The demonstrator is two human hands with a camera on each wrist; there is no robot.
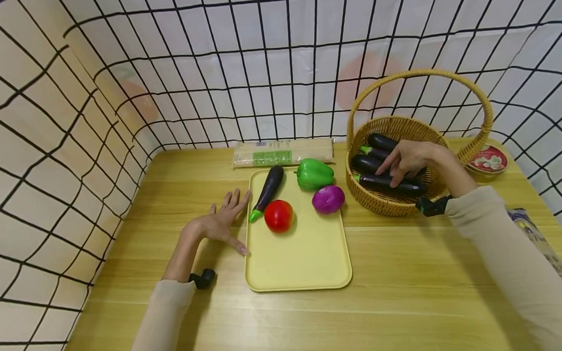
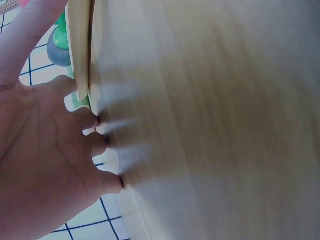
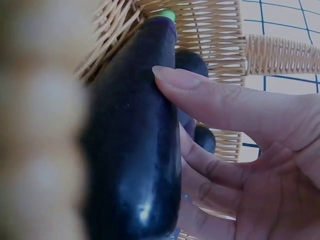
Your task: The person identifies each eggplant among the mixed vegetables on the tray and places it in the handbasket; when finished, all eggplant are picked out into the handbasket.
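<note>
My right hand (image 1: pixel 412 159) reaches into a wicker basket (image 1: pixel 377 206) and grips the nearest eggplant (image 3: pixel 142 135). The right wrist view shows the thumb on its side and the other fingers behind it. Several more dark eggplants (image 1: pixel 366 165) lie behind it in the basket. With fingers spread, my left hand (image 1: pixel 220 222) rests beside the left rim of a yellow tray (image 1: pixel 298 265) and holds nothing. On the tray lie a small eggplant (image 1: pixel 270 187), a red tomato (image 1: pixel 279 216), a green bell pepper (image 1: pixel 313 174) and a purple onion (image 1: pixel 328 199).
Behind the tray lies a flat clear packet (image 1: pixel 284 152) with a green label. A round red-lidded tin (image 1: pixel 489 161) stands right of the basket, whose tall handle (image 1: pixel 415 74) arches above it. A black wire grid (image 1: pixel 266 85) encloses the wooden table (image 1: pixel 399 297). A patterned item (image 1: pixel 551 255) lies at right.
</note>
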